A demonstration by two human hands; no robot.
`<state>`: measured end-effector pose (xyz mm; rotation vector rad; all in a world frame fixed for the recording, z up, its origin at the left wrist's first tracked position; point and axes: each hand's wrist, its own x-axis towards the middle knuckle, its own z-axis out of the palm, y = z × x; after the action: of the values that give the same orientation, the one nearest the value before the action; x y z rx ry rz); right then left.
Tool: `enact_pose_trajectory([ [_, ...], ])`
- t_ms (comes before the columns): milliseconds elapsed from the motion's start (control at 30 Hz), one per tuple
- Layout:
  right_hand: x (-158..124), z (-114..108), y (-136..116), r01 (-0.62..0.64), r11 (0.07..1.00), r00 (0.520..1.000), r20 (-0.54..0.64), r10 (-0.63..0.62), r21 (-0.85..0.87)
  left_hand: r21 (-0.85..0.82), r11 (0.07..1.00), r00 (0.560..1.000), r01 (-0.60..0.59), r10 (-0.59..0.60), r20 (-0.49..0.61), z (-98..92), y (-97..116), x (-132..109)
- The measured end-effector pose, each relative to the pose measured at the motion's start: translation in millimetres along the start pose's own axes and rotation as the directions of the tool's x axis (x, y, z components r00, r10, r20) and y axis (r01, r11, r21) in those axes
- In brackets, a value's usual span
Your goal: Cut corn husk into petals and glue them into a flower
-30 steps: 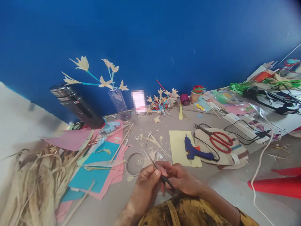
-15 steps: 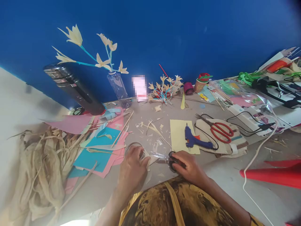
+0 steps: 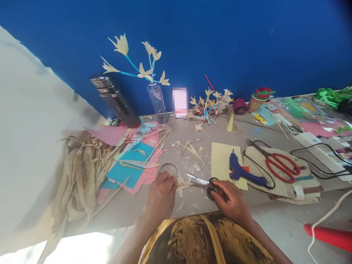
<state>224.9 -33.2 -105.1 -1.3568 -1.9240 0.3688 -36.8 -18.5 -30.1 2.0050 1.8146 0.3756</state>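
My right hand (image 3: 231, 200) is closed round the black handles of small scissors (image 3: 205, 182), whose silver blades point left over the table. My left hand (image 3: 162, 192) is closed, pinching a thin pale strip of dried husk (image 3: 183, 184) that reaches towards the blades. A grey wire ring (image 3: 166, 168) lies just beyond my left hand. Pale husk scraps (image 3: 192, 154) are scattered ahead of both hands.
A heap of dried husks (image 3: 79, 172) lies left, beside blue and pink paper sheets (image 3: 132, 168). A blue glue gun (image 3: 243, 172) rests on yellow paper, red scissors (image 3: 280, 167) to its right. A black flask (image 3: 115, 101), a bottle of husk flowers (image 3: 156, 97) and a red cone (image 3: 330, 236) stand around.
My hands dropped from in front of me to the table; the right now holds the scissors flat and the left pinches a husk strip. The view swung left.
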Motion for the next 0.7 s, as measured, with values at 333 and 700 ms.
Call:
enact_pose_trajectory([
  [333, -0.6, 2.5, 6.9, 0.075, 0.997, 0.996, -0.052, -0.076, -0.027, 0.024, 0.985, 0.955, 0.170, -0.159, -0.250, -59.0, -55.3, 33.0],
  [700, 1.1, 4.4, 6.9, 0.070, 0.995, 0.996, -0.052, -0.074, -0.066, 0.300, 0.938, 0.983, 0.175, -0.149, -0.109, -79.0, -120.1, 31.6],
])
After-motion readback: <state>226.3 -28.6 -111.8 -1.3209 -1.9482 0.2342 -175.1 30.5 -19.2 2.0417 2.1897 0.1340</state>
